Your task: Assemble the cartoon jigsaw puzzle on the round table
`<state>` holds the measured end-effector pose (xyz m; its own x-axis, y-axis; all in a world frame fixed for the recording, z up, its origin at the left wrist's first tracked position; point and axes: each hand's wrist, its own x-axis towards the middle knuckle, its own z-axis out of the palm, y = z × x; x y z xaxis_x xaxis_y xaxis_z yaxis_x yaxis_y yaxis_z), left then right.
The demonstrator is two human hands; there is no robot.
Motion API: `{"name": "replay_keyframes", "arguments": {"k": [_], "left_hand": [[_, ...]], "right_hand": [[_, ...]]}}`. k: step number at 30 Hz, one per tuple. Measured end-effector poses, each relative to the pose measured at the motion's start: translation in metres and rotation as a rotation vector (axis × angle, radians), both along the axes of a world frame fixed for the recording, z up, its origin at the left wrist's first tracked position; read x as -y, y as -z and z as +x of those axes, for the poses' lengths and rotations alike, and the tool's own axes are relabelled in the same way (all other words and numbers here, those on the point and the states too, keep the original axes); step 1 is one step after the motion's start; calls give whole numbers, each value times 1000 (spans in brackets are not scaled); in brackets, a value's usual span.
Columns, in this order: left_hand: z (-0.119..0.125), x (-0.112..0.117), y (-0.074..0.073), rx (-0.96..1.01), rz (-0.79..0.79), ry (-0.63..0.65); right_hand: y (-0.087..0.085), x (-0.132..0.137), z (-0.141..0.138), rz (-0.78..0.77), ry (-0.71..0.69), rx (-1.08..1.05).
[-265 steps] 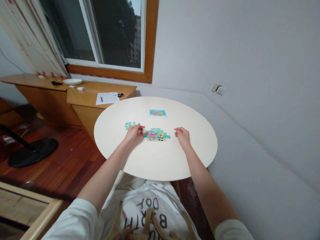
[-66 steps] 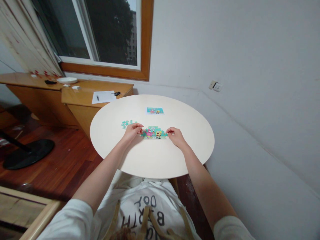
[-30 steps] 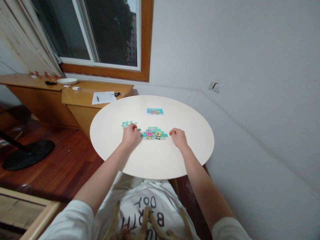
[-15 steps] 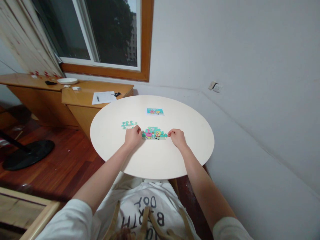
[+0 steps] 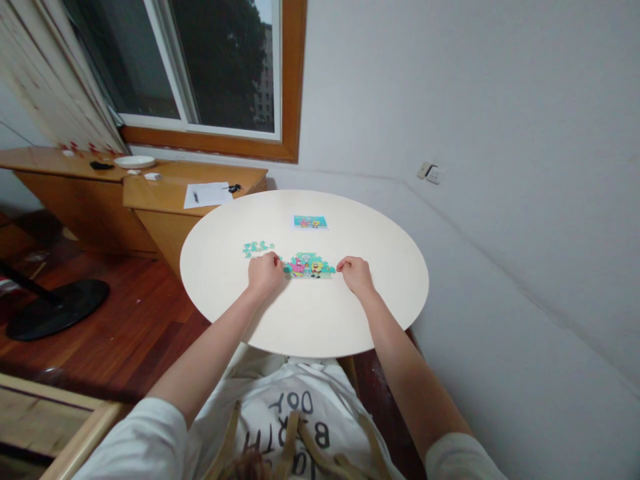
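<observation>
A partly joined jigsaw puzzle (image 5: 307,267) lies flat on the round white table (image 5: 310,320), with pink and yellow cartoon figures on a teal background. My left hand (image 5: 266,272) is closed at its left edge, thumb and fingers together; whatever they hold, if anything, is hidden. At the right edge my right hand (image 5: 356,275) is pinched, its fingertips close beside the border pieces. Whether a piece sits in that pinch is too small to tell. Loose teal puzzle pieces (image 5: 256,249) are scattered just behind my left hand.
A small picture card (image 5: 310,222) showing the same cartoon figures lies toward the table's far side. Beyond the table stands a wooden cabinet (image 5: 165,175) bearing a paper sheet (image 5: 207,195) and a white plate (image 5: 135,162). The wall rises close on the right.
My right fingertips have shifted very slightly to the right, away from the puzzle's edge. My left hand stays nearly where it was, and the puzzle looks the same.
</observation>
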<state>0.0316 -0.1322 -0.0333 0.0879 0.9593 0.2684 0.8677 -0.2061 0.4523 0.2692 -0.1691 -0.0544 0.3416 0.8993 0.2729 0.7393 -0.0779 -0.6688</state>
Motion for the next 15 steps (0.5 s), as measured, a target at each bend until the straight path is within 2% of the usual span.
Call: {"name": "replay_keyframes", "arguments": {"k": [3,15], "left_hand": [[1,1,0,-11,-7,3],[3,-7,9,187,-61,138]], "right_hand": [[-1,1,0,-21,20,17],[-6,4,-1,-80,101,33]]}}
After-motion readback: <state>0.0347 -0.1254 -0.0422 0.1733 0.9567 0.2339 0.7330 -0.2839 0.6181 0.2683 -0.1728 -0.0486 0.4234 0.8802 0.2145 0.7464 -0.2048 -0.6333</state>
